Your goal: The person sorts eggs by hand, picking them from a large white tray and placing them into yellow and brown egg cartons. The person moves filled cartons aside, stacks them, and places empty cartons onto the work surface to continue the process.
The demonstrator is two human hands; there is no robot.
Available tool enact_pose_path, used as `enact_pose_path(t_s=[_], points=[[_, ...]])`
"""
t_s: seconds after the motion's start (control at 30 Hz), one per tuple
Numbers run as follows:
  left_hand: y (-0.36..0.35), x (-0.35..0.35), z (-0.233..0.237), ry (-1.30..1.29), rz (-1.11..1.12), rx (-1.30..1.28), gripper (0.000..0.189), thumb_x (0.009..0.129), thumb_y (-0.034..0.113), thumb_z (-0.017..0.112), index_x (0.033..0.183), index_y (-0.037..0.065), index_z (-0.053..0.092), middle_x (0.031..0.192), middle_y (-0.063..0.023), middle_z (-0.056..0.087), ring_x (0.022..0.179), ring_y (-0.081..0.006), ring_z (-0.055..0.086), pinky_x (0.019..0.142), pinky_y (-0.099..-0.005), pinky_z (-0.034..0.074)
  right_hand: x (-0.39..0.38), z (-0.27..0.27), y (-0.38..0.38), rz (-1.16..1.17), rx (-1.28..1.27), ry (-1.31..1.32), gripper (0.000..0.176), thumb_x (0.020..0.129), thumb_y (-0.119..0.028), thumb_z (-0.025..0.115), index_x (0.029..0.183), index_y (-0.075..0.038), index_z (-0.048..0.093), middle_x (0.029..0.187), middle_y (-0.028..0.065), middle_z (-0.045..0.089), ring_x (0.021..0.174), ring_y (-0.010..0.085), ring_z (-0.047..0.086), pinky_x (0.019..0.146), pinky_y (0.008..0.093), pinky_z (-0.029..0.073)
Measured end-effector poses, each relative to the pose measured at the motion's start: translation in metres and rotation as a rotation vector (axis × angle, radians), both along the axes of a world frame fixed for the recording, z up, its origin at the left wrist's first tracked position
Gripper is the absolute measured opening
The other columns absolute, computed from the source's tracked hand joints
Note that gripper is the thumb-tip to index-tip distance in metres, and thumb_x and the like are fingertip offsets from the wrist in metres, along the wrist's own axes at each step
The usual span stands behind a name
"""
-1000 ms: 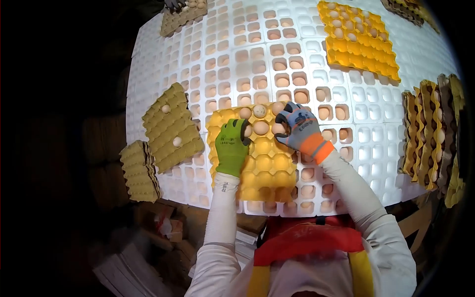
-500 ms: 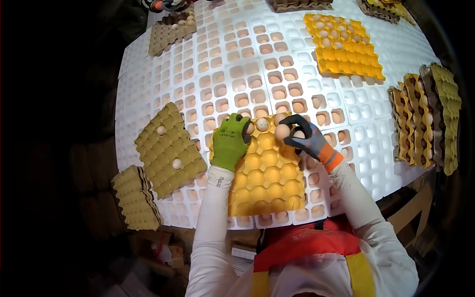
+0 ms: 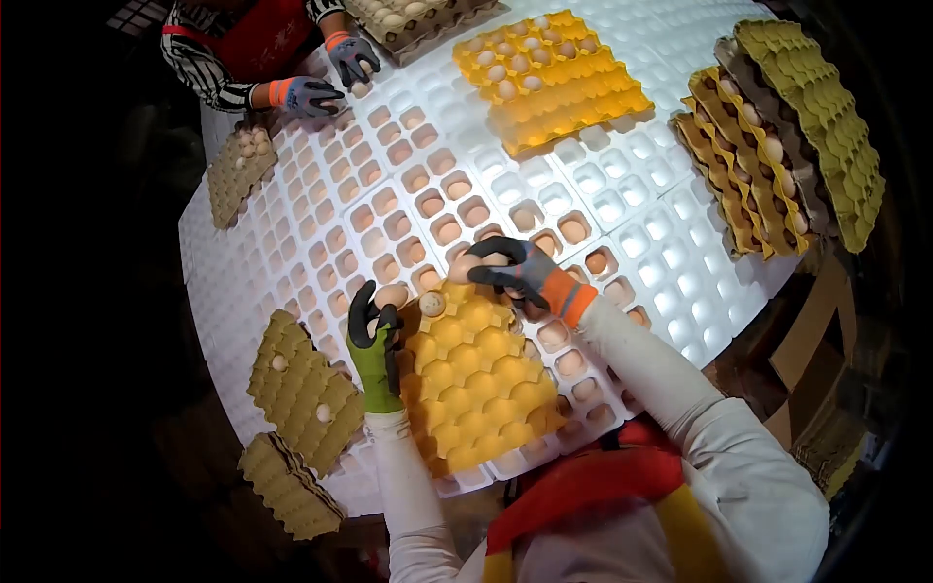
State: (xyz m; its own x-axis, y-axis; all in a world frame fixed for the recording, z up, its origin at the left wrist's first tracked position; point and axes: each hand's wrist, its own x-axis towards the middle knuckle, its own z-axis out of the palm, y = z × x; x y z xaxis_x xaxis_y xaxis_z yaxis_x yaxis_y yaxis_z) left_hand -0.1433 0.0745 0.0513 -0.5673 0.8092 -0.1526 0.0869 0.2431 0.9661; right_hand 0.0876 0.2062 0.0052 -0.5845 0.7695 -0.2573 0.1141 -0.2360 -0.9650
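Observation:
My left hand (image 3: 374, 350), in a green glove with black fingertips, is closed around a pale brown egg (image 3: 391, 296) beside the far left corner of a yellow egg tray (image 3: 476, 389). My right hand (image 3: 515, 270), in a grey and orange glove, grips eggs (image 3: 465, 268) over the tray's far edge; its fingers partly cover them. Between the hands, a single speckled egg (image 3: 432, 304) sits in the yellow tray, whose other visible cups hold nothing. Under this tray lie white foam trays (image 3: 408, 199) with square cells, many with an egg inside.
Another yellow tray (image 3: 583, 102) with several eggs lies at the back. Egg trays stand on edge at the right (image 3: 816, 126). Two greenish trays (image 3: 306, 389) are at the left. Across the table, a co-worker's gloved hands (image 3: 330, 83) work near a brown tray (image 3: 243, 170).
The view has swung, bringing a co-worker into sight. My left hand has shifted off the tray's corner with an egg in its fingers. My right hand still holds eggs, now above the far edge.

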Motion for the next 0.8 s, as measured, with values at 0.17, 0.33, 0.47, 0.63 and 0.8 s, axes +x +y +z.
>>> enact_pose_path(t_s=[0.17,0.33,0.47,0.63,0.8], points=[[0.084,0.073,-0.022,0.154,-0.35,0.115,0.04,0.092,0.019,0.074,0.129,0.004,0.067,0.115,-0.0027,0.07,0.096,-0.0121,0.062,0.081,-0.0272,0.052,0.065,0.01,0.041,-0.353,0.507,-0.609,0.039,0.08,-0.036,0.08,0.114,-0.019,0.072,0.108,0.0076,0.067,0.096,0.0278,0.068,0.078,0.0411,0.055],[0.177,0.122,-0.066,0.775,-0.365,0.016,0.034,0.09,0.024,0.068,0.123,0.02,0.069,0.117,-0.0077,0.068,0.102,-0.0309,0.067,0.084,-0.0392,0.054,0.078,-0.01,0.085,-0.076,0.704,-0.997,0.039,0.085,-0.029,0.072,0.123,-0.022,0.066,0.118,0.0102,0.062,0.098,0.0311,0.068,0.082,0.0415,0.055],[0.202,0.138,-0.063,0.53,-0.186,0.167,0.035,0.09,0.021,0.068,0.125,0.012,0.065,0.115,-0.0082,0.066,0.097,-0.0299,0.067,0.087,-0.0418,0.053,0.068,-0.032,0.108,-0.242,0.731,-0.621,0.041,0.093,-0.039,0.062,0.13,-0.023,0.059,0.124,0.0106,0.062,0.1,0.0339,0.067,0.083,0.0456,0.054],[0.242,0.117,-0.101,0.99,-0.288,0.177,0.043,0.087,0.013,0.064,0.129,0.012,0.064,0.126,-0.01,0.064,0.114,-0.0325,0.06,0.096,-0.0433,0.047,0.063,-0.036,0.109,-0.321,0.657,-0.592,0.043,0.092,-0.028,0.067,0.132,-0.014,0.059,0.128,0.0109,0.061,0.103,0.0326,0.066,0.087,0.0423,0.054],[0.227,0.108,-0.095,0.76,-0.338,0.213,0.041,0.088,0.005,0.06,0.128,0.006,0.064,0.126,-0.0123,0.065,0.114,-0.0341,0.062,0.097,-0.0427,0.048,0.091,-0.048,0.127,-0.721,0.686,-0.162,0.038,0.088,-0.004,0.066,0.125,-0.006,0.059,0.117,0.0143,0.058,0.101,0.0323,0.059,0.089,0.0391,0.049]])
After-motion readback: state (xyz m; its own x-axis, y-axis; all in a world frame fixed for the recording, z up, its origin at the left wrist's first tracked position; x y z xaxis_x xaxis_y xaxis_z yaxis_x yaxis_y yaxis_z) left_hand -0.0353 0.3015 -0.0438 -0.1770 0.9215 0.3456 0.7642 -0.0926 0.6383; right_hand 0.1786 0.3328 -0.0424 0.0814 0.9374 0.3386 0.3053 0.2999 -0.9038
